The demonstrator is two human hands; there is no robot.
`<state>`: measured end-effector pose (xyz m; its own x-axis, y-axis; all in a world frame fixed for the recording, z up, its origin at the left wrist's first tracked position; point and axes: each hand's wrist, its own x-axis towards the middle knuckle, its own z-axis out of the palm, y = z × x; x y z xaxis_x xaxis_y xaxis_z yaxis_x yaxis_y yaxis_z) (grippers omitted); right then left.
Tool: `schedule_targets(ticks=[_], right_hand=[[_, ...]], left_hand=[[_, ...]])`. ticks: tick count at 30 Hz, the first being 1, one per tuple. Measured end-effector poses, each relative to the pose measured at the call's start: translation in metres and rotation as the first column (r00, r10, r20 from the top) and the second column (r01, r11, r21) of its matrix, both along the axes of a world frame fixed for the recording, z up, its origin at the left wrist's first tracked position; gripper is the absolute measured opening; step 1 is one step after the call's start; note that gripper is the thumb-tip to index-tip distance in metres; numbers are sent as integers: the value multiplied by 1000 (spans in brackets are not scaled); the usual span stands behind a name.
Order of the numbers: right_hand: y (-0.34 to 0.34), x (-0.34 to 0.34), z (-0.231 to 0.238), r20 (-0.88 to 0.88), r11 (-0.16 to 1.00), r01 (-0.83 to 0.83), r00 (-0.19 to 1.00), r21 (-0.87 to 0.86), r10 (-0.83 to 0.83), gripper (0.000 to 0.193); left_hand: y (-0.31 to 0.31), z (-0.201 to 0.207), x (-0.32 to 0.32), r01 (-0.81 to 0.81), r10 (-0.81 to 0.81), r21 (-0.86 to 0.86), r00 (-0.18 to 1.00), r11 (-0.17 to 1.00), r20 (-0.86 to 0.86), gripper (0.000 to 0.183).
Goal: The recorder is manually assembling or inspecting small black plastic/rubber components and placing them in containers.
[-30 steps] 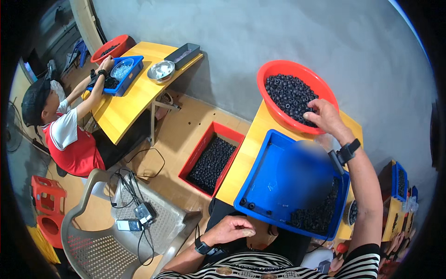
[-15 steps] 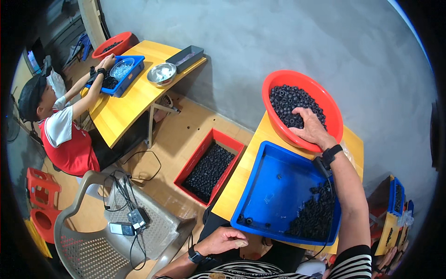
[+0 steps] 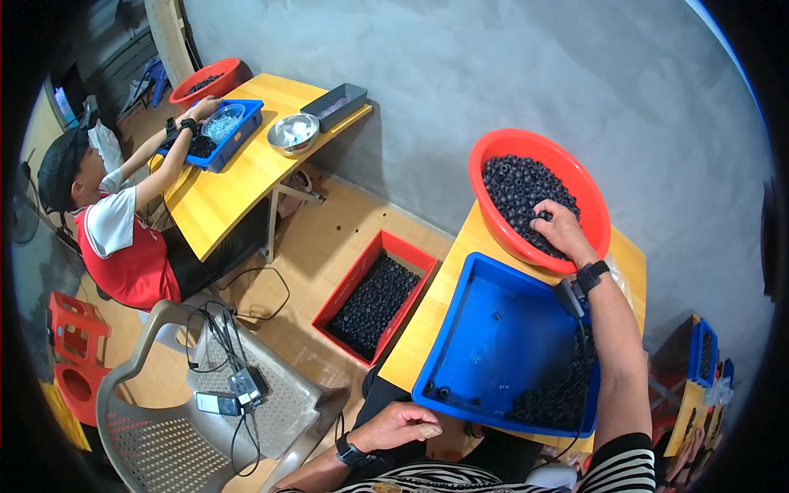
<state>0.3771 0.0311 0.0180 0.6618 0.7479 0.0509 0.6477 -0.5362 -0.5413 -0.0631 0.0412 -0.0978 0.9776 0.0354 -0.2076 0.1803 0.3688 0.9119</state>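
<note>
My right hand point(image 3: 563, 230) is inside the red basin point(image 3: 598, 215), its fingers closed on a small black ring point(image 3: 543, 216). Many more such rings point(image 3: 519, 187), short and thick with a hole through the middle, fill the basin. My left hand point(image 3: 396, 425) hangs by the near left corner of the blue tray point(image 3: 485, 353), loosely curled with nothing visible in it. Small black parts point(image 3: 555, 398) lie heaped in the tray's near right corner, partly behind my right forearm. A few loose rings point(image 3: 442, 392) lie at its near left corner.
The basin and tray stand on a yellow table point(image 3: 431, 324). On the floor to the left is a red crate point(image 3: 421, 261) of black rings. A grey plastic chair point(image 3: 283, 411) bears cables and a device. A person point(image 3: 123, 238) works at another yellow table point(image 3: 238, 181), far left.
My right hand has drawn its fingers together and shifted slightly right and nearer within the basin. My left hand stays by the tray corner. The view has shifted slightly.
</note>
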Motion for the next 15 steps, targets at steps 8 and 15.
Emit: schedule_targets(ticks=[8, 15], right_hand=[[-18, -3, 38, -616, 915, 276, 787, 294, -40, 7], [-41, -89, 78, -714, 964, 82, 688, 253, 129, 9]], left_hand=[[5, 5, 7, 20, -20, 12, 999, 1000, 35, 16], [1, 0, 5, -11, 10, 8, 997, 1000, 82, 15]])
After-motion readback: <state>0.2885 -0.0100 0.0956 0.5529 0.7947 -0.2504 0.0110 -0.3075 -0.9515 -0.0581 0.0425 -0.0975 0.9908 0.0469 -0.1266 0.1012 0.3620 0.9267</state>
